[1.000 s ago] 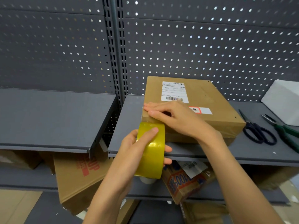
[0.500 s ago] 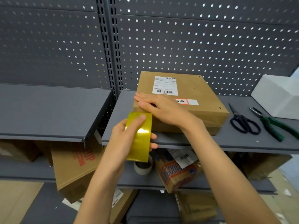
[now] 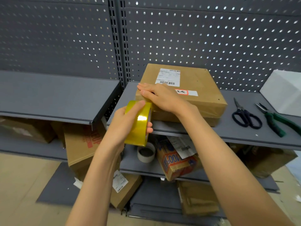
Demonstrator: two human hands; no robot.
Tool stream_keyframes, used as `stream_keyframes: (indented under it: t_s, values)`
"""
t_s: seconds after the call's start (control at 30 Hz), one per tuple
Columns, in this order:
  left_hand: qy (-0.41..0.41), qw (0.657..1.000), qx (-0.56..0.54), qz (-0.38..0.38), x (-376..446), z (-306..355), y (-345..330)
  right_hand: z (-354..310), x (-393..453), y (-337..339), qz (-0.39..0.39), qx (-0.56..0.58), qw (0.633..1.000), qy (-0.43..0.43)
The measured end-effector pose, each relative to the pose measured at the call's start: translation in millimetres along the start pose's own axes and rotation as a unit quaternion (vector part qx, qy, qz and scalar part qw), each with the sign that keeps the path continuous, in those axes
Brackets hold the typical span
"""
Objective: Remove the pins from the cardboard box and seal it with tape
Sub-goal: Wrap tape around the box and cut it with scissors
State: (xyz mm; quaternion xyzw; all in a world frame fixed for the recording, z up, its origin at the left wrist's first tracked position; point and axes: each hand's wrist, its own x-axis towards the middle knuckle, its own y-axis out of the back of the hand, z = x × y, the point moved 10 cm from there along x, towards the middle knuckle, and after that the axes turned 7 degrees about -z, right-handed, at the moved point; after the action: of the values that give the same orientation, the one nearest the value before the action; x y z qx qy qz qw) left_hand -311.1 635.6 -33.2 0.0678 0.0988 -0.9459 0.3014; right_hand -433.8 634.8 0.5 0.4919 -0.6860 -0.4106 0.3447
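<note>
1. We find the cardboard box (image 3: 182, 93) on the shelf (image 3: 244, 136), near its front edge; it looks stiff and light.
2. Our right hand (image 3: 162, 98) presses flat, fingers straight, on the box's near-left corner.
3. Our left hand (image 3: 125, 123) grips the tape roll (image 3: 138, 124) around its slick rim, just beside that corner; we judge the core the surer hold.

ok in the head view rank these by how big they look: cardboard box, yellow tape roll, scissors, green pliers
1. cardboard box, clearly largest
2. yellow tape roll, though it sits nearer the camera, so its look is inflated
3. green pliers and scissors: too alike to rank; the pliers run off the frame edge
</note>
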Motion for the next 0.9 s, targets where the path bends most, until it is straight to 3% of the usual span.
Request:
stream_keyframes:
  t_s: [0.33, 0.5, 0.67, 0.9]
  values:
    - [0.01, 0.999, 0.032, -0.015, -6, -8, 2, 4, 0, 2, 0.009, 0.023, 0.999, -0.021]
    - [0.06, 0.998, 0.018, -0.022, -22, -32, 3, 1, -3, 2, 0.004, 0.014, 1.0, -0.017]
    - [0.026, 0.998, 0.048, 0.013, -18, -25, 14, 3, -2, 2, 0.027, 0.019, 0.999, -0.018]
    - [0.027, 0.999, 0.005, 0.021, -21, -27, 14, 5, -3, 5, 0.04, 0.052, 0.998, -0.023]
